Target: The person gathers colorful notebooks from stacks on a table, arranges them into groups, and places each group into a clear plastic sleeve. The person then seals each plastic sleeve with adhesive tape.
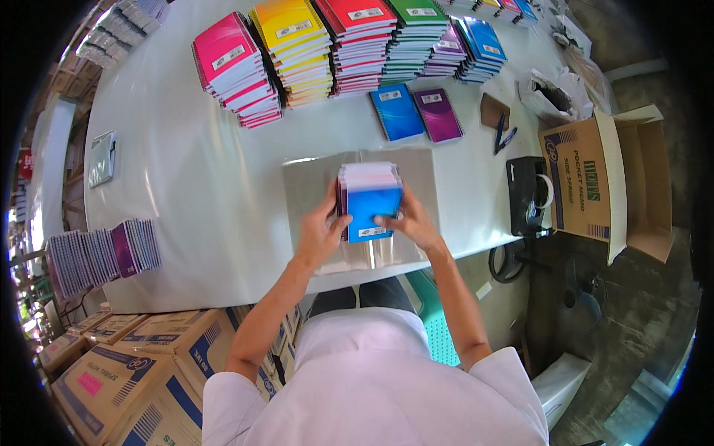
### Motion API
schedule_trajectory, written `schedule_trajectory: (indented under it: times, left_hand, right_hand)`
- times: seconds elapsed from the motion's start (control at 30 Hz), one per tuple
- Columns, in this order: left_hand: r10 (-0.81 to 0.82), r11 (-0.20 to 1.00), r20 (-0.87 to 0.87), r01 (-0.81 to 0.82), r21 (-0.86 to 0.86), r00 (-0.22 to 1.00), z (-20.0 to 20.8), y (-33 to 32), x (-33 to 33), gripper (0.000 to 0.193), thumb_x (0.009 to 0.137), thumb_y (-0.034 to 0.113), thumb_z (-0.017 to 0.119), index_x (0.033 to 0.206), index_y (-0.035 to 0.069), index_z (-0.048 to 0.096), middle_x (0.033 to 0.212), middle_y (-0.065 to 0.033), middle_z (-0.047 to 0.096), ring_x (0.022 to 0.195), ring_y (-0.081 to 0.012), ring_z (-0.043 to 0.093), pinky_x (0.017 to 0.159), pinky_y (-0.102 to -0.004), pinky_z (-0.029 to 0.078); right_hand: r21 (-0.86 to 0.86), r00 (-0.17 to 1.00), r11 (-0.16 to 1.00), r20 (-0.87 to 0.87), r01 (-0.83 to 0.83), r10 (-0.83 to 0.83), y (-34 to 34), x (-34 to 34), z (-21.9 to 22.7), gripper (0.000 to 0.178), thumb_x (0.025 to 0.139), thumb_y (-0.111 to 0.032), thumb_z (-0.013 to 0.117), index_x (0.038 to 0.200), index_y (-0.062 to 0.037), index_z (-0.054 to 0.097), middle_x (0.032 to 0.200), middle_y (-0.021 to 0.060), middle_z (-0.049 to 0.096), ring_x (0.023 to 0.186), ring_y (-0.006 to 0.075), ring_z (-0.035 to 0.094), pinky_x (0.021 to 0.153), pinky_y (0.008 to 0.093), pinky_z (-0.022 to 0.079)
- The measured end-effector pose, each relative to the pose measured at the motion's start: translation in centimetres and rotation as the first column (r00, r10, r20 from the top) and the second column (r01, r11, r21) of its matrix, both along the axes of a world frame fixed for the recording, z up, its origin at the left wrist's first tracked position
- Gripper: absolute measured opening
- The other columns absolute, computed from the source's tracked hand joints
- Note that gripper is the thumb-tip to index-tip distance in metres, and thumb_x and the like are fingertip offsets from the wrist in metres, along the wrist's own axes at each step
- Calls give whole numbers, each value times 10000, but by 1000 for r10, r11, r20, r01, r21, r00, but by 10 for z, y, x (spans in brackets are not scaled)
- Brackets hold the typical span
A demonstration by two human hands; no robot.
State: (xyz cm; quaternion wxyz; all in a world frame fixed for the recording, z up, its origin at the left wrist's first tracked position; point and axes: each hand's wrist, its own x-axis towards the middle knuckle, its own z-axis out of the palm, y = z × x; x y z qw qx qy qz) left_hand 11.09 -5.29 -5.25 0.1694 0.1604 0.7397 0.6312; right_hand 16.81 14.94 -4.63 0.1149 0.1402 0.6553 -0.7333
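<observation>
Between my two hands is a stack of small spiral notebooks (374, 207), a blue cover on top and the white page edges facing away from me. My left hand (321, 227) grips the stack's left side, its thumb at the cover's edge. On the right side, my right hand (411, 221) is closed round it, thumb lying on the blue cover. Beneath the stack, a clear plastic sheet (309, 186) is spread on the white table. A blue notebook (397, 111) and a purple notebook (440, 115) lie side by side just beyond it.
Tall notebook piles in pink (227, 56), yellow (291, 33), red (357, 22) and other colours line the far side. A black tape dispenser (526, 197), scissors (506, 137) and an opened carton (584, 178) are at right. More notebooks (100, 256) stand left; cartons (126, 379) sit below.
</observation>
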Motion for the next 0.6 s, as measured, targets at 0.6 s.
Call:
schedule_trajectory:
  times: [0.6]
  left_hand:
    - [157,971,217,-111,-211,963,-51,12,1,433,861,119,644,1273,17,559,832,-100,675,743,-117,593,726,-290,494]
  right_hand:
    - [524,1000,852,11,-11,7,-1,3,-58,781,785,-433,746,1248,145,498,1075,270,530,956,335,582,818,389,498]
